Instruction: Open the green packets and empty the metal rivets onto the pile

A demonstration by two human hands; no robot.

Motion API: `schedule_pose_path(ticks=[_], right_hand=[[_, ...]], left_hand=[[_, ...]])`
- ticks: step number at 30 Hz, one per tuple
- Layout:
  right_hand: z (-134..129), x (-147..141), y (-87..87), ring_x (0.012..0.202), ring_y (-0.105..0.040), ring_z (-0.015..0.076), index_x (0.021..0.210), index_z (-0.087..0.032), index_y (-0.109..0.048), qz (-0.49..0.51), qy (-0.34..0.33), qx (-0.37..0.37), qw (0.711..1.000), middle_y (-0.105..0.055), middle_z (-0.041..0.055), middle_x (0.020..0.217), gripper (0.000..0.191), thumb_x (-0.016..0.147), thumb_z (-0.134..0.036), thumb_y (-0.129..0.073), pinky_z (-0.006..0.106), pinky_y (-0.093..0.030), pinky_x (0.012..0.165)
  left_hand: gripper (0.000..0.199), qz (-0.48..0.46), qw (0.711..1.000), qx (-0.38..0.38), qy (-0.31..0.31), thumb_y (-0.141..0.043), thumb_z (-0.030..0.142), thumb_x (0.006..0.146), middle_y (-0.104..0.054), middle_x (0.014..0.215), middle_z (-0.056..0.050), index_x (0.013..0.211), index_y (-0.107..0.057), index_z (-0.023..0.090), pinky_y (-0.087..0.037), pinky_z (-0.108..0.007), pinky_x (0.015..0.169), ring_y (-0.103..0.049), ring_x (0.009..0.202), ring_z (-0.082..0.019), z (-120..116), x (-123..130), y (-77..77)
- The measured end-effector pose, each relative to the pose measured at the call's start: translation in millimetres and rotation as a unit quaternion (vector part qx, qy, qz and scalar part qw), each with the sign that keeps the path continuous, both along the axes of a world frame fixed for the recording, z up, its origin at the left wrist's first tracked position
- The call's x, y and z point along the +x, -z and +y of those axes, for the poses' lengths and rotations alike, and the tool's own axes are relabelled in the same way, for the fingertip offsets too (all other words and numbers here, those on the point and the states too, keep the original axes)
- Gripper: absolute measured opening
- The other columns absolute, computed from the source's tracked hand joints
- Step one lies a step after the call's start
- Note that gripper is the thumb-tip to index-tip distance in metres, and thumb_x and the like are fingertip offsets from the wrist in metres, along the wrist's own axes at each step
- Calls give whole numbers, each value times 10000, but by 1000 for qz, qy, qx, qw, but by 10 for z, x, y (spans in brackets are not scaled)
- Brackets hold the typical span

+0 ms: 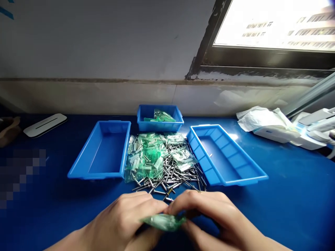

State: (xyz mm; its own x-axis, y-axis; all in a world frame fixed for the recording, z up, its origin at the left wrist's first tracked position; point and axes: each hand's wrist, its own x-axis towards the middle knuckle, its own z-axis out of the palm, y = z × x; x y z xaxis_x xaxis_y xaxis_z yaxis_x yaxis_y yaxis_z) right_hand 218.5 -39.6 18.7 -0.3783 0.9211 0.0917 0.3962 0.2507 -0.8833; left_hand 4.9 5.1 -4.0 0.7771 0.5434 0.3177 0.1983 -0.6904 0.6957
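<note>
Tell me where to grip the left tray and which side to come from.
I'd take the left tray by its outer long rim and near short rim, coming from the left and front, fingers hooked under the edge. The rim flares outward, giving a lip, and those sides look open, while packets crowd its right wall.

white device (45,125) — window (274,26) — pale wall (104,42)
</note>
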Motion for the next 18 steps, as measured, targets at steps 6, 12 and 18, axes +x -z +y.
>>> schedule_pose_path(ticks=[6,12,18], right_hand=[[-18,131,105,771,-715,144,961,-215,-708,27,-25,35,999,-759,21,868,166,855,-99,-658,189,-580,749],[-83,130,157,772,-723,153,1030,-213,-687,-11,-26,76,997,-770,33,896,141,925,-151,-618,203,-580,729],[-113,170,113,633,-725,171,1133,-304,-617,-45,60,140,987,-768,-16,785,244,904,-231,-658,213,-580,549]], left_hand=[[377,59,997,43,12,-311,213,1086,-706,751,-5,909,-643,183,-510,-244,633,-652,646,-161,-22,-6,5],[384,53,996,59,29,-289,258,1107,-681,740,22,875,-588,195,-471,-242,599,-601,612,-139,-28,-4,-22],[288,58,996,49,40,-344,210,1090,-695,808,31,940,-589,193,-475,-216,631,-619,653,-120,-21,-22,-45]])
